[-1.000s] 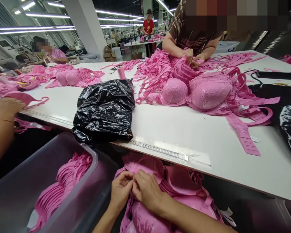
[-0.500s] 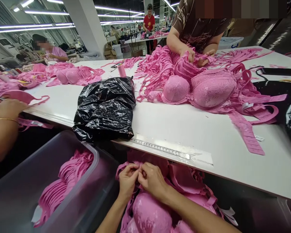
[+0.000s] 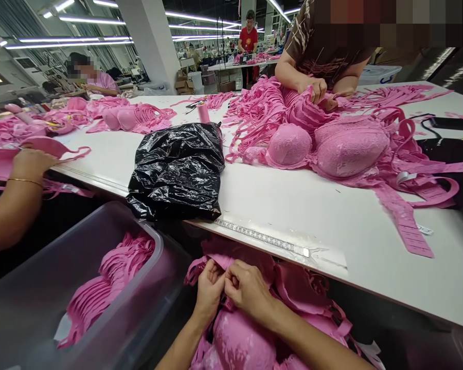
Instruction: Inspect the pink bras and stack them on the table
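Observation:
Just below the table's front edge, my left hand (image 3: 211,288) and my right hand (image 3: 247,289) meet, fingertips pinched together on a pink bra (image 3: 226,261). The exact part between the fingertips is hidden. Under my wrists lies a padded pink lace cup (image 3: 245,341), with more pink bras (image 3: 304,295) heaped to the right in my lap area. Both hands are closed, the left with its thumb against the curled fingers, the right curled over from the other side.
A grey plastic bin (image 3: 160,252) at the left holds stacked pink bras (image 3: 111,282). On the white table (image 3: 278,198) lie a black plastic bag (image 3: 177,172), a taped measuring strip (image 3: 262,237) and a bra pile (image 3: 351,146). Co-workers' hands (image 3: 314,90) handle bras opposite; another person's arm (image 3: 19,195) reaches in at left.
The view has shifted slightly, so the scene sits further right. My hands stay pinched together, and a pink fold now shows more clearly above them. The co-worker's hands opposite have moved on the pile.

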Demonstrator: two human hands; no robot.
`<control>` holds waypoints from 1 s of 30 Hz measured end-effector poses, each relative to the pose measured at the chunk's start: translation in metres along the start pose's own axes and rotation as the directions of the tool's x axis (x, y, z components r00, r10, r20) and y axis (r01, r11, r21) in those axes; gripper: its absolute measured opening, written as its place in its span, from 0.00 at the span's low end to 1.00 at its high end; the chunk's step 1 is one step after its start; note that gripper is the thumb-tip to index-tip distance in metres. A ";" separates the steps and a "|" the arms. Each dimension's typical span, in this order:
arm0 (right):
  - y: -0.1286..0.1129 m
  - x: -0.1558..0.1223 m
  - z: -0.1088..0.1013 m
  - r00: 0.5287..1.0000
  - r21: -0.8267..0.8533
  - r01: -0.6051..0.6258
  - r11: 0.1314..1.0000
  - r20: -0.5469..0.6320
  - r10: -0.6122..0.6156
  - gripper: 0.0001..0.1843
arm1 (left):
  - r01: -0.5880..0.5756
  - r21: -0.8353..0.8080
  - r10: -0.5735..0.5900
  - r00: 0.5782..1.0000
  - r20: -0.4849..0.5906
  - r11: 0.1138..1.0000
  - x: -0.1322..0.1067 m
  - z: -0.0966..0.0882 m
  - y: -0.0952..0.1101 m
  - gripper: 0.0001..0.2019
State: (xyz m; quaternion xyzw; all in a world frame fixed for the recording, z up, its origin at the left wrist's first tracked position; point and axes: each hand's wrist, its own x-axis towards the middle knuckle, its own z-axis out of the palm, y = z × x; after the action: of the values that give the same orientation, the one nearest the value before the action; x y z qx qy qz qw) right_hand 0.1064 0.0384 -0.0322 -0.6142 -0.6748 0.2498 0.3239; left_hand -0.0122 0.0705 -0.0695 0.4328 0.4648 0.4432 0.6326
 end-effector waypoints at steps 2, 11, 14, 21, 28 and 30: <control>-0.001 -0.001 0.001 1.000 -0.008 0.001 1.000 0.003 -0.001 0.06 | 0.043 -0.001 -0.043 0.998 0.056 0.999 -0.002 -0.001 0.001 0.09; -0.004 -0.006 0.001 0.998 -0.040 -0.010 0.999 0.056 0.012 0.06 | 0.106 -0.055 -0.100 0.990 0.099 0.993 -0.001 0.002 -0.008 0.17; -0.005 -0.009 -0.002 0.997 -0.040 -0.016 0.999 0.076 0.019 0.07 | 0.124 -0.021 -0.122 0.990 0.076 0.992 -0.001 0.003 -0.012 0.15; -0.012 -0.009 0.002 0.995 -0.027 -0.024 0.999 0.099 0.027 0.07 | 0.117 0.104 -0.120 0.993 0.016 0.988 0.007 -0.003 -0.011 0.12; 0.002 -0.004 -0.027 0.995 0.097 -0.003 0.995 0.101 -0.007 0.08 | 0.069 0.075 -0.072 0.997 0.041 0.995 0.001 -0.008 0.001 0.17; 0.016 -0.007 -0.041 0.993 0.148 -0.116 0.982 0.031 0.113 0.09 | 0.092 0.016 -0.093 0.991 0.094 0.996 -0.001 -0.010 0.004 0.19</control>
State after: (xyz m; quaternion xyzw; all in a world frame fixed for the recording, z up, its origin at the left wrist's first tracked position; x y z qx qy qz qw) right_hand 0.1478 0.0312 -0.0179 -0.6231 -0.6215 0.3248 0.3464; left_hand -0.0231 0.0715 -0.0671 0.4350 0.4562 0.3899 0.6713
